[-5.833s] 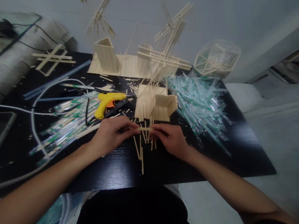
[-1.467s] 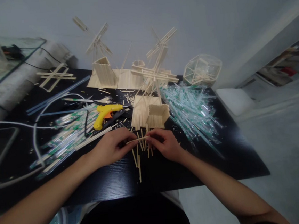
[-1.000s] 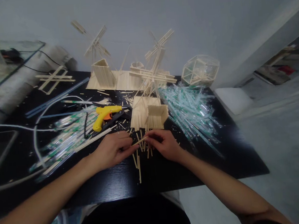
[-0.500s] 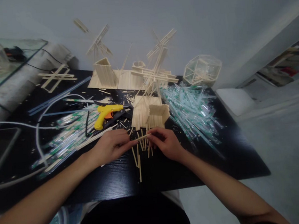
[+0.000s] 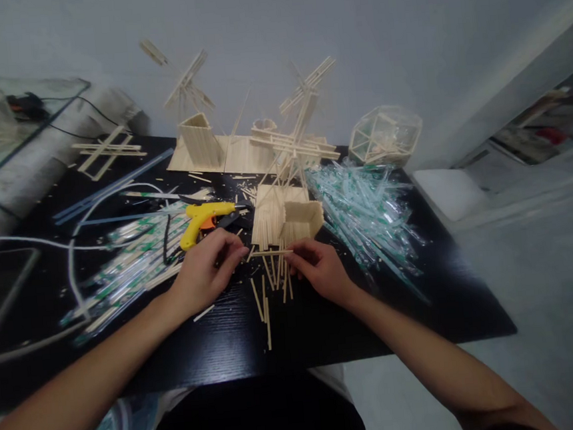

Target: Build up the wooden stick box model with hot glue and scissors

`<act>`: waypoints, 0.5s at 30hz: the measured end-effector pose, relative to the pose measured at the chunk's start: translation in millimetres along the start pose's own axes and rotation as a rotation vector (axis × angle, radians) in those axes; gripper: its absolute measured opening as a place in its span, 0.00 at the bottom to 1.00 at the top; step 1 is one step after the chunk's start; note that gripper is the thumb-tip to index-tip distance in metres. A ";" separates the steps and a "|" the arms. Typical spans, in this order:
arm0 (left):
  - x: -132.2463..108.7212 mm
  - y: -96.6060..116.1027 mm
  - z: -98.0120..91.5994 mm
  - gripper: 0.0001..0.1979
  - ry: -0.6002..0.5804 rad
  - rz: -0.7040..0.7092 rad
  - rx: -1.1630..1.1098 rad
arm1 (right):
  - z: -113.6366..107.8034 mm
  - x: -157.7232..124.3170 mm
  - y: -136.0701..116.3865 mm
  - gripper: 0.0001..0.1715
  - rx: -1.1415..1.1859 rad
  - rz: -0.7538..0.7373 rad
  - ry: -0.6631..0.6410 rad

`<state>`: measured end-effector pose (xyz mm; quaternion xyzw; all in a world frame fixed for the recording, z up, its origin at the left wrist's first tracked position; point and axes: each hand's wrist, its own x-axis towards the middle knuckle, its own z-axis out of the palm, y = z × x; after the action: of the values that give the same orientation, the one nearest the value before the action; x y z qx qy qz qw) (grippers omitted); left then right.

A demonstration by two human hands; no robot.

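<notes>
Between the thumb and fingers of my right hand is one end of a thin wooden stick, held level across the loose sticks. My left hand is just left of the stick's free end and apart from it. Its thumb and index fingertips are pinched together; whether anything small is between them I cannot make out. Several loose short sticks lie below my hands. Right behind them stands an open-topped box of sticks, on a flat stick base.
A yellow glue gun lies behind my left hand. Packaged sticks and a white cable are at left. Clear plastic wrappers pile up at right. Stick windmill models and a faceted frame line the back.
My left hand has come off the stick and moved slightly left, its fingers curling in. The stick stays in my right hand and now lies more level.
</notes>
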<state>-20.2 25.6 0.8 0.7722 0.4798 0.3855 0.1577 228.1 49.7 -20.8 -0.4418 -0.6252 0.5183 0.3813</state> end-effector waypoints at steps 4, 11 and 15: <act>0.9 0.6 0.5 0.15 -0.054 0.045 -0.044 | 1.7 -0.4 2.4 0.19 0.026 0.010 -0.019; -4.1 1.2 5.2 0.07 -0.256 0.111 -0.119 | 2.6 -2.9 0.1 0.17 0.023 0.007 -0.115; -7.3 -2.6 10.7 0.05 -0.244 0.128 -0.124 | 3.0 -6.1 -1.6 0.16 -0.020 -0.017 -0.182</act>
<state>-15.6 22.0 -10.9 0.8311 0.3820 0.3272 0.2374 227.0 42.9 -19.8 -0.3912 -0.6663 0.5466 0.3228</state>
